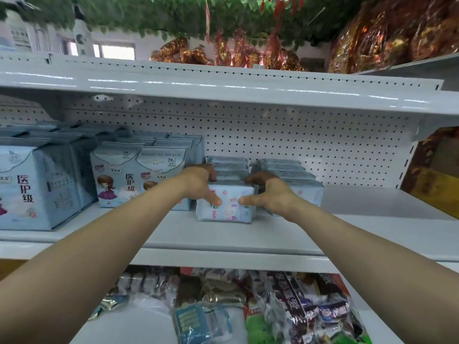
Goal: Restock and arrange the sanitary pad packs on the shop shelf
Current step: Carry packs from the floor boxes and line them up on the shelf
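Note:
A small pale-blue sanitary pad pack [229, 209] with a pink rabbit print stands at the front of a row [228, 167] of like packs on the white shelf [248, 234]. My left hand [198, 184] grips its left side, thumb on the front face and fingers over the top. My right hand [269, 192] grips its right side the same way. A second row of small packs [293, 175] stands just right of my right hand. Taller blue pad packs [139, 175] fill the shelf to the left.
More large blue packs [37, 184] stand at the far left. The shelf right of the small rows is bare up to a side panel [412, 150]. A pegboard back wall [298, 135] rises behind. Mixed snack bags [273, 306] lie on the shelf below.

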`<state>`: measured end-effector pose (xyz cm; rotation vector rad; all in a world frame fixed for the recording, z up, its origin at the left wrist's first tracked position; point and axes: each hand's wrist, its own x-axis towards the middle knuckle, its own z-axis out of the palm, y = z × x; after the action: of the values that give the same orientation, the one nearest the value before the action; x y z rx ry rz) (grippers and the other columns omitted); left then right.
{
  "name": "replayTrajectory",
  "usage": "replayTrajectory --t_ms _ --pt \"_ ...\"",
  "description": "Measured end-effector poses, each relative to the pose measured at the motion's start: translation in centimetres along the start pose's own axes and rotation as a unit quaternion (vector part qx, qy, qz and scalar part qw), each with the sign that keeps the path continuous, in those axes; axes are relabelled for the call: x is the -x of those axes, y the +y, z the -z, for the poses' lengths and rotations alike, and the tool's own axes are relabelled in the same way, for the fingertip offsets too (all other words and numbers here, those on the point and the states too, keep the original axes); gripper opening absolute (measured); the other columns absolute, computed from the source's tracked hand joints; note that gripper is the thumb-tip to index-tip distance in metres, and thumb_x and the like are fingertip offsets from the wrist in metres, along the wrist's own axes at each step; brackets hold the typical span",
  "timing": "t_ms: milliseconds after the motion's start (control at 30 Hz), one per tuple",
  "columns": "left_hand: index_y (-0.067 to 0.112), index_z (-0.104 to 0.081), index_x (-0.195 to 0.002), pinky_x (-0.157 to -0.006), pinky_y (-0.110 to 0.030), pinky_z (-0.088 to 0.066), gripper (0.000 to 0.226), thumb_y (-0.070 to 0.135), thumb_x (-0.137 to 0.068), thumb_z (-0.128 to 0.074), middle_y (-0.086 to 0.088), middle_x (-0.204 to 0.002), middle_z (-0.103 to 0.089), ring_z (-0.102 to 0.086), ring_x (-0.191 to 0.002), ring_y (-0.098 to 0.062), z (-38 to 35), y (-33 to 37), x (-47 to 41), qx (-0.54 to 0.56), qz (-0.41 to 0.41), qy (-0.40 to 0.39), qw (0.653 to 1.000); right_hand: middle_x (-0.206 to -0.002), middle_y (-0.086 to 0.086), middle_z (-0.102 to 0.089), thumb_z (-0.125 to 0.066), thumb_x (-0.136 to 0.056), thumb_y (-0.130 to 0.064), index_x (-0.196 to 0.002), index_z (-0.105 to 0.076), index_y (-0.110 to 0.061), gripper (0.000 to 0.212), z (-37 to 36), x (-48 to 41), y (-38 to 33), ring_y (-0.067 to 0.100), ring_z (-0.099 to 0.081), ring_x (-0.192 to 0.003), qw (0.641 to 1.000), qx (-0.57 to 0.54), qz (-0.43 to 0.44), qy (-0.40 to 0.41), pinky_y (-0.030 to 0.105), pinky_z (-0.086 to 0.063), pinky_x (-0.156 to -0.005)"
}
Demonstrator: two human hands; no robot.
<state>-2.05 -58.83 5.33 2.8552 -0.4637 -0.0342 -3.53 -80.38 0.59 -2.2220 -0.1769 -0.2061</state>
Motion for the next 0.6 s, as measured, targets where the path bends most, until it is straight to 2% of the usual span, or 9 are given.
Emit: replayTrajectory --t_ms 133,200,267,333,467,600 --pt "0.018 -0.048 -0.136 -0.081 -0.026 -0.041 0.071 0.047 -0.079 -0.080 -0.001 -0.125 -0.054 -0.049 -0.104 -0.018 0.3 -0.1 -0.1 0.003 0.004 -0.016 1.000 -0.120 -0.004 -0.064 -0.090 -0.073 -0.020 -0.125 -0.061 -0.019 0.060 -0.3 -0.3 0.1 0.014 -0.059 -0.110 1.000 -0.008 -0.001 0.001 0.015 -0.048 -0.078" --pt "0.016 -0.052 -0.136 -0.092 -0.028 -0.045 0.070 0.056 -0.083 -0.073 -0.003 -0.131 -0.054 -0.051 -0.114 -0.019 0.7 0.1 0.0 0.022 0.006 -0.010 1.000 -0.119 -0.001 -0.065 -0.092 -0.071 -0.019 -0.120 -0.061 -0.021 0.058 -0.4 -0.3 0.1 0.016 -0.061 -0.110 1.000 -0.019 -0.001 0.002 0.017 -0.051 -0.079" --pt "0.013 -0.057 -0.132 -0.100 -0.033 -0.046 0.067 0.061 -0.087 -0.064 -0.005 -0.134 -0.056 -0.053 -0.121 -0.022 0.9 0.4 0.1 0.028 0.011 -0.003 1.000 -0.117 -0.001 -0.064 -0.092 -0.070 -0.018 -0.119 -0.061 -0.022 0.058 -0.4 -0.4 0.1 0.016 -0.062 -0.106 1.000 -0.021 0.000 -0.001 0.014 -0.050 -0.071" --pt "0.011 -0.059 -0.131 -0.098 -0.032 -0.047 0.065 0.060 -0.089 -0.062 -0.006 -0.133 -0.057 -0.054 -0.120 -0.023 1.0 0.6 0.3 0.031 0.015 -0.003 0.999 -0.115 -0.001 -0.063 -0.092 -0.070 -0.018 -0.119 -0.060 -0.022 0.059 -0.5 -0.3 0.1 0.015 -0.061 -0.101 1.000 -0.019 0.001 -0.003 0.012 -0.048 -0.066" --pt "0.011 -0.057 -0.133 -0.097 -0.031 -0.046 0.064 0.056 -0.088 -0.066 -0.004 -0.133 -0.057 -0.054 -0.120 -0.022 0.7 0.5 0.4 0.046 0.012 0.001 0.999 -0.115 0.000 -0.064 -0.095 -0.066 -0.023 -0.116 -0.060 -0.025 0.061 -0.9 -0.5 0.4 0.019 -0.063 -0.104 1.000 -0.010 0.007 0.010 0.032 -0.056 -0.088" --pt "0.010 -0.056 -0.134 -0.103 -0.034 -0.046 0.062 0.051 -0.089 -0.068 -0.005 -0.135 -0.056 -0.053 -0.123 -0.023 0.4 0.7 0.5 0.059 0.008 0.010 0.998 -0.113 0.003 -0.064 -0.095 -0.066 -0.026 -0.116 -0.060 -0.025 0.061 -1.1 -0.4 0.3 0.022 -0.062 -0.098 1.000 0.008 0.007 0.019 0.039 -0.056 -0.090"
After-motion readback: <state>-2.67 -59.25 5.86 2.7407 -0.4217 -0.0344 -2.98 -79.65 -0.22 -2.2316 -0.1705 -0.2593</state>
